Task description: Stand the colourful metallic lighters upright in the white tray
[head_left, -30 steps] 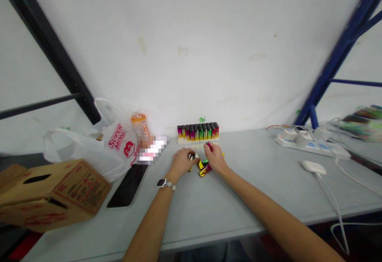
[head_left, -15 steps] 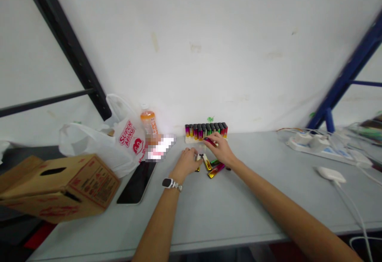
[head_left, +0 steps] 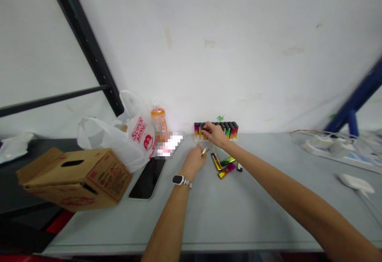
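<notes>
Rows of upright colourful lighters (head_left: pixel 233 130) with black tops stand in a pale tray (head_left: pixel 197 139) against the wall. My right hand (head_left: pixel 217 135) reaches over the tray's front, thumb and fingers pinched on a dark lighter; its lower part is hard to make out. My left hand (head_left: pixel 193 162) is closed around a gold lighter (head_left: pixel 204 151), one end poking out past the fingers. Loose on the table lie a gold lighter (head_left: pixel 216 162), a green lighter (head_left: pixel 228 161) and a magenta-and-gold lighter (head_left: pixel 226 171). A small dark-and-white piece (head_left: pixel 239 167) rests beside them.
To the left are a cardboard box (head_left: pixel 101 178), a white plastic bag (head_left: pixel 119 146), an orange-labelled bottle (head_left: pixel 159 118) and a black phone-like slab (head_left: pixel 148 178). On the right sit a power strip (head_left: pixel 346 155) and a white charger (head_left: pixel 356 183) with cables. A grey table (head_left: pixel 238 214) carries everything.
My right hand has brought its lighter leftward to the tray's front row. The left hand has lifted the gold lighter from near the loose ones. The whole view has shifted slightly.
</notes>
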Action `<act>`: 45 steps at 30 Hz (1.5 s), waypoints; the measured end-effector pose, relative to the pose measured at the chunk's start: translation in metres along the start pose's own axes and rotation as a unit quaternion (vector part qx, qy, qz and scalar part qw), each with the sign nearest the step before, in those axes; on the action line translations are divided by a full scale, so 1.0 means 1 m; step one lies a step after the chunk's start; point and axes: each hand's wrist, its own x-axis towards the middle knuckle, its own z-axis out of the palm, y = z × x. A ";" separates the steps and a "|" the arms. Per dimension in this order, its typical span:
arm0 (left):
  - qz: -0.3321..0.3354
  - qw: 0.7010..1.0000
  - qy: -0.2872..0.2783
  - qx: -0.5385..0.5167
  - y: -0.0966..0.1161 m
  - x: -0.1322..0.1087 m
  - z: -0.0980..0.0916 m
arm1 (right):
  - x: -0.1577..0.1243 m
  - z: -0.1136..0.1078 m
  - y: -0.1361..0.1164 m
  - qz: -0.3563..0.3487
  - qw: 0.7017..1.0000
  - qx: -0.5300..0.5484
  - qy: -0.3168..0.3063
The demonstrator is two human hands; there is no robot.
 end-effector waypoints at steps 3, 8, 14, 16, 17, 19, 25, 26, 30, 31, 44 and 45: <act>-0.007 0.999 0.006 -0.049 0.002 0.000 -0.002 | 0.001 0.006 0.004 0.012 1.000 0.006 0.011; -0.002 0.991 0.020 -0.135 0.005 0.003 -0.002 | 0.003 0.004 0.001 0.007 0.999 -0.036 0.003; -0.012 0.953 0.059 -0.297 0.010 0.010 0.002 | -0.003 -0.008 -0.019 0.014 0.977 -0.214 -0.014; -0.035 0.918 0.052 -0.392 0.014 0.012 0.002 | -0.004 -0.010 -0.024 0.009 0.974 -0.223 -0.027; -0.050 0.897 0.050 -0.436 0.015 0.013 0.002 | -0.004 -0.010 -0.024 0.003 0.977 -0.212 -0.029; -0.075 0.858 0.044 -0.506 0.017 0.014 0.001 | -0.002 -0.010 -0.021 0.000 0.986 -0.166 -0.026; -0.099 0.794 0.005 -0.599 0.014 0.017 0.002 | 0.007 -0.012 0.003 -0.011 0.998 -0.053 -0.037; -0.104 0.790 0.006 -0.604 0.014 0.017 0.003 | 0.008 -0.013 0.006 -0.017 0.997 -0.060 -0.041; -0.116 0.776 0.008 -0.620 0.017 0.017 0.004 | 0.012 -0.019 0.008 -0.041 0.992 -0.104 -0.053; -0.116 0.773 0.006 -0.624 0.018 0.017 0.004 | 0.012 -0.019 0.007 -0.050 0.991 -0.114 -0.057; -0.087 0.730 -0.001 -0.678 0.015 0.014 0.002 | 0.017 -0.024 0.001 -0.072 0.981 -0.159 -0.084; -0.090 0.727 0.004 -0.681 0.014 0.014 0.001 | 0.016 -0.025 0.000 -0.077 0.979 -0.173 -0.082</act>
